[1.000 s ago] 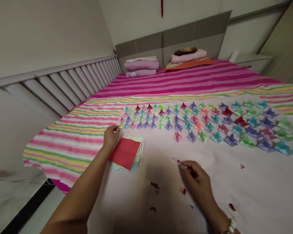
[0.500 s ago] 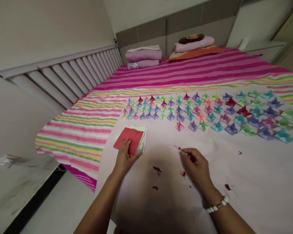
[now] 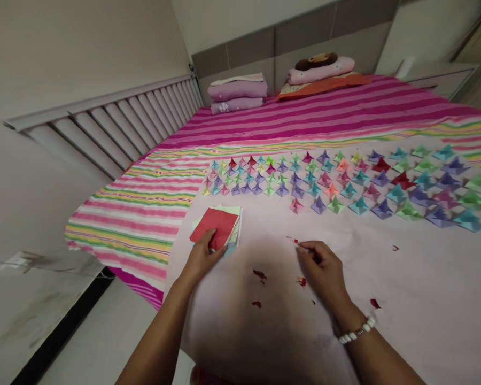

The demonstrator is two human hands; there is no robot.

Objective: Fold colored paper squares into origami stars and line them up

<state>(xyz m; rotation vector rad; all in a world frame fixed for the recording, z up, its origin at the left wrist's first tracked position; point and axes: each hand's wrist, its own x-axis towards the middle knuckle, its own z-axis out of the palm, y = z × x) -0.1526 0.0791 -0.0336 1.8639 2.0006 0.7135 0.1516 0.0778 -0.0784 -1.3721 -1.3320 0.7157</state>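
Note:
My left hand point(image 3: 202, 255) rests on the near corner of a stack of square paper sheets point(image 3: 220, 224) with a red sheet on top, fingers pinching its edge. My right hand point(image 3: 323, 267) lies on the pale pink cloth point(image 3: 404, 299), fingers pinched on a thin stick with a red tip point(image 3: 294, 241). Beyond the hands, several small folded paper shapes point(image 3: 336, 182) in many colours stand in rows across the cloth.
Red paper scraps point(image 3: 260, 275) lie scattered on the cloth near my hands. The bed has a pink striped sheet point(image 3: 304, 117), folded purple bedding point(image 3: 236, 93) and a pillow point(image 3: 320, 72) at the headboard. A slatted rail point(image 3: 116, 125) runs along the left; floor lies below.
My left hand came back from the left end of the folded-shape rows and settled on the near corner of the paper stack. The right hand stayed in place.

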